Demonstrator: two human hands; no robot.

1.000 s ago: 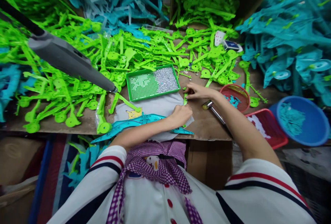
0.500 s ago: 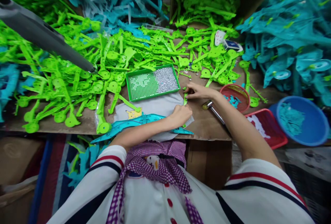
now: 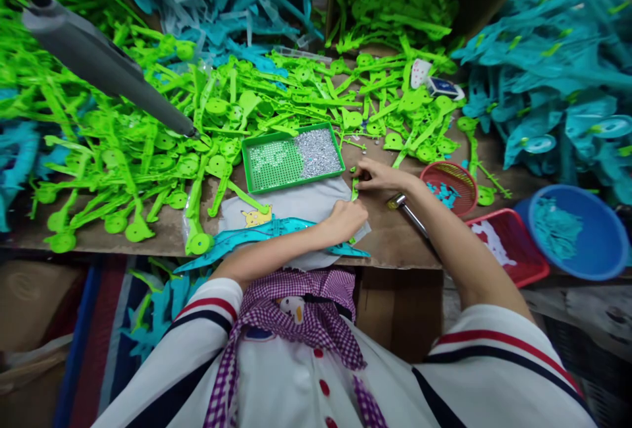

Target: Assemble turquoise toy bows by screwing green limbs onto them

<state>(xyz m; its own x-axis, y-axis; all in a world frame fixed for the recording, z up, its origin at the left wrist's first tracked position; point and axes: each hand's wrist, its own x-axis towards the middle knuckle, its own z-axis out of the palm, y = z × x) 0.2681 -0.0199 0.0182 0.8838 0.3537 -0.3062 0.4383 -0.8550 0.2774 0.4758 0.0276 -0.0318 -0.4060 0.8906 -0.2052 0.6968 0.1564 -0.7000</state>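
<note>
My left hand (image 3: 345,219) is curled closed on the lower end of a thin green plastic strip (image 3: 354,188), resting on a white cloth (image 3: 306,204) over a teal plastic part (image 3: 266,230). My right hand (image 3: 378,176) pinches the strip's upper end, fingers pressed together. A green tray (image 3: 291,157) with small silver pieces lies just beyond both hands. A metal hammer (image 3: 407,209) lies under my right forearm.
Heaps of green plastic parts (image 3: 148,145) cover the table's left and back. Teal parts (image 3: 553,79) pile up on the right. A round red basket (image 3: 451,184), a red tray (image 3: 508,243) and a blue bowl (image 3: 577,230) stand at the right. A grey tool (image 3: 103,66) reaches in from upper left.
The grey tool from the upper left pulled back leftward away from the tray, then shifted slightly right. Both hands stay on the green strip, almost still.
</note>
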